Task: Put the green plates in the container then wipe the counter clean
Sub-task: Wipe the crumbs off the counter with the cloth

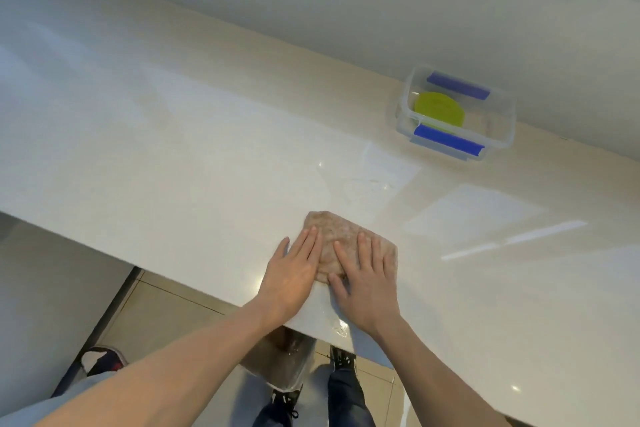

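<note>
Counter (173,149) glossy; left hand (291,277), right hand (367,284) flat, fingers spread on cloth (343,236); container (457,111) with green plates (440,109) well apart.

Bare forearms, dark blue jeans (349,399), black laced shoes (284,402) (white accents)

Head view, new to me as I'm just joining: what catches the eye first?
Both hands, left hand and right hand, lie flat on a brown cloth at the near edge of the pale counter. Far right, by the wall, a clear container with blue clips holds a green plate.
</note>
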